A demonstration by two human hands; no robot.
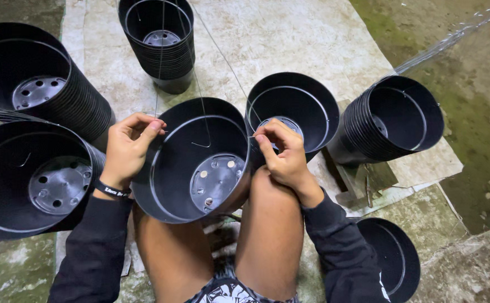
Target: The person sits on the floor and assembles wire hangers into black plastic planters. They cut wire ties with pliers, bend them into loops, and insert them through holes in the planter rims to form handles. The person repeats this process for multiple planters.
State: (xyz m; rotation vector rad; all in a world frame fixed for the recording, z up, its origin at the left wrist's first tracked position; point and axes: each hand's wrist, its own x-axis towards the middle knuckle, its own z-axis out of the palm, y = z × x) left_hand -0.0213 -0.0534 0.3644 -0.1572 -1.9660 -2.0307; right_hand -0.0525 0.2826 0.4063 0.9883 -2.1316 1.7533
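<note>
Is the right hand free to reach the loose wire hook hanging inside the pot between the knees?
Probably yes: the right hand is at the pot rim, and the wire hook hangs in the open mouth, uncovered.

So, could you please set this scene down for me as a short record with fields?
Setting: person seated on a pale ground sheet
Held item: round black plastic plant pot, tilted, resting between the knees
Left hand: fingers pinch thin wire at the pot's left rim
Right hand: fingers pinch thin wire at the pot's right rim
Wire: thin hanger wires rise from the pot
Nearby: stacks of black pots around; black wristband on left wrist
</note>
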